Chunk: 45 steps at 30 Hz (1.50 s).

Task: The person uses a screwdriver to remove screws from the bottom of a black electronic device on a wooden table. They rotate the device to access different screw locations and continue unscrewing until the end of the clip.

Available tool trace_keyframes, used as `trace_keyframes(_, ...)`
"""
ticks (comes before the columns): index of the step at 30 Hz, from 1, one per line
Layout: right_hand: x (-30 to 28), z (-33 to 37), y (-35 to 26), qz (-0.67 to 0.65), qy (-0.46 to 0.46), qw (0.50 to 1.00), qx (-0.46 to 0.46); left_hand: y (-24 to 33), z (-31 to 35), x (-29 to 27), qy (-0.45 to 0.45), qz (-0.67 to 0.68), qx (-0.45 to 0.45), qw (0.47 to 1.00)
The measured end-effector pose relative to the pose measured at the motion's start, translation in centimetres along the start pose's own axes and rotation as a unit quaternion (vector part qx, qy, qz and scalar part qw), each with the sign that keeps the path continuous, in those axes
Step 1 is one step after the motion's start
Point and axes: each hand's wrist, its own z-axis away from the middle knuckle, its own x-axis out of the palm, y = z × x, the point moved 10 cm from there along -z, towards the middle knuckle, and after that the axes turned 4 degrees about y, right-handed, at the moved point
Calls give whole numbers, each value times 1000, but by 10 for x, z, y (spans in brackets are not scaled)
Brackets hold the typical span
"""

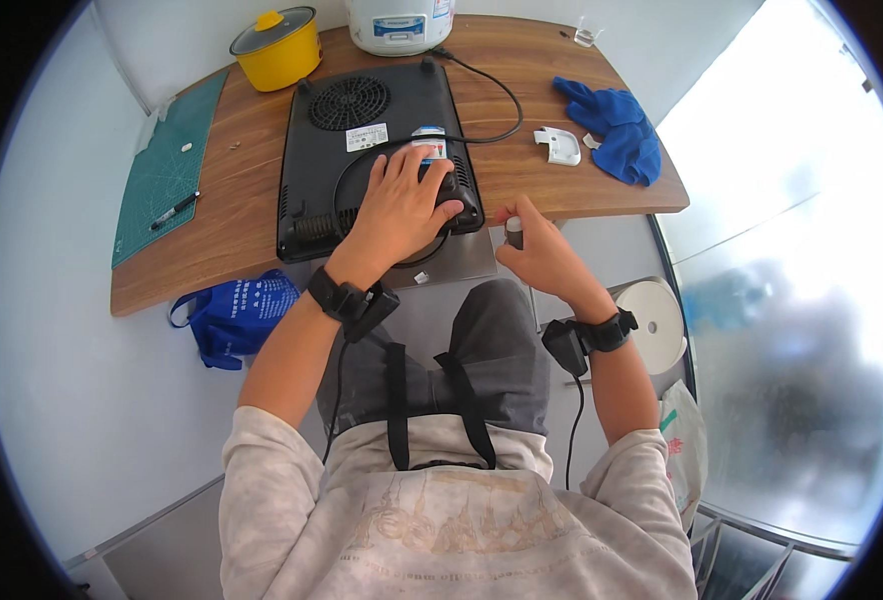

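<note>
Cooktop (362, 130) upside-down, lengthwise away, under hands (402, 205).

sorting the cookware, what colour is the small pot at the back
Yellow pot, grey lid; head view.

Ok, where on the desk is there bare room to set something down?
Bare wood lies between the green cutting mat and the upturned black cooker, and between the cooker and the white plastic piece. The back edge is crowded by the yellow pot.

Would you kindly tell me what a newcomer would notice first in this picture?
Probably the black induction cooker turned underside up at the middle of the wooden table, with the left hand pressing on it. Next, the right hand pinching a small grey cylinder at the table's near edge, then the yellow lidded pot at the back.
</note>
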Motion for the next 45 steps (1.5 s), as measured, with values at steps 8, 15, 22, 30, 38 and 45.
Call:
trace_keyframes(8, -56, 35, -51, -50, 48, 995, -74, -5, 0, 15, -65, 15, -31, 997)
trace_keyframes(15, -116, 46, -83, 108, 234, 964, -67, 0, 3, 10, -17, -11, -9, 1000)
trace_keyframes(22, -116, 29, -86, 15, 265, 953, -143, 6, 6, 4, 14, -30, 7, 999)
trace_keyframes(30, -103, 13, -74, 12, 243, 959, -144, 6, 5, 5, 19, -17, 8, 1000)
trace_keyframes(38, -105, 23, -76, 6, 250, 955, -156, 6, 5, 2, 21, -26, 6, 999)
trace_keyframes(45, -100, 26, -74, -15, 250, 953, -170, 6, 5, 2, 24, -26, 9, 999)
